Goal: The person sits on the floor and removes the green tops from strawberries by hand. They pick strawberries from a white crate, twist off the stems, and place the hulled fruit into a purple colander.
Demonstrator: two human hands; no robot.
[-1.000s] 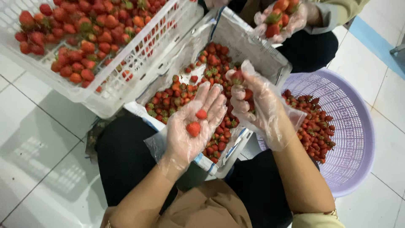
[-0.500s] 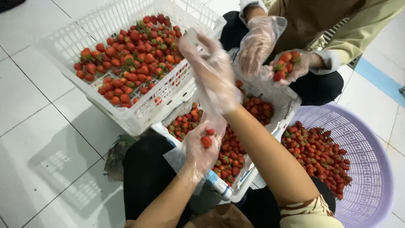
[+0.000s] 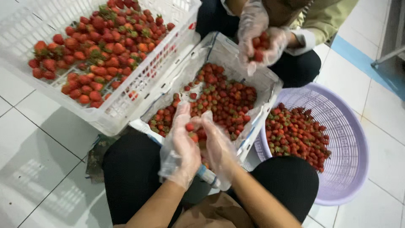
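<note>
Three containers on tiled floor: white slotted crate (image 3: 139,90) with strawberries, lined white box (image 3: 270,84) with smaller strawberries, purple round basket (image 3: 350,139) part full of strawberries. Two gloved hands over lined box. Left hand (image 3: 183,145) cupped, grip half closed, two strawberries (image 3: 190,128) in palm. Right hand (image 3: 217,143) beside it, touching; grip state unclear. Two more gloved hands (image 3: 263,40) opposite, another person's, holding several strawberries.

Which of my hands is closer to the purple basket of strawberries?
Right. Your right hand is over the middle box, on the side toward the purple basket; your left hand is beside it, farther away.
</note>
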